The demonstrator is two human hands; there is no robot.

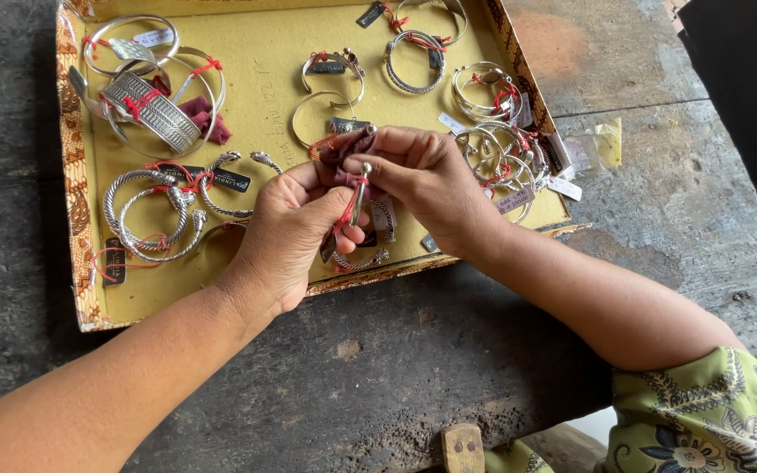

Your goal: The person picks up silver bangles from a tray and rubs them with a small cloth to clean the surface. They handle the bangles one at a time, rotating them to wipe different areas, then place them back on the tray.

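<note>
Head view: silver bangle (pixel 359 188), long axis upright above tray (pixel 265 52), pinched between right hand (pixel 427 180) and left hand (pixel 295 232) fingertips.

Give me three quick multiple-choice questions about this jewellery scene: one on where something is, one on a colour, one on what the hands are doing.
1. Where does the wide ribbed bangle lie in the tray?
A. Far left corner
B. Near right corner
C. Outside the tray on the table

2. What colour is the string tied on the bracelet in the hands?
A. Blue
B. Red
C. Green

3. How do the two hands stand?
A. Both flat on the table
B. One holds a hammer
C. Both pinch one silver bracelet with a dark red cloth above the tray

Answers:
1. A, it sits in the heap at the tray's upper left in the head view.
2. B, red thread hangs between the left hand and the right hand.
3. C, fingers of both hands close on the bracelet and cloth together.
</note>
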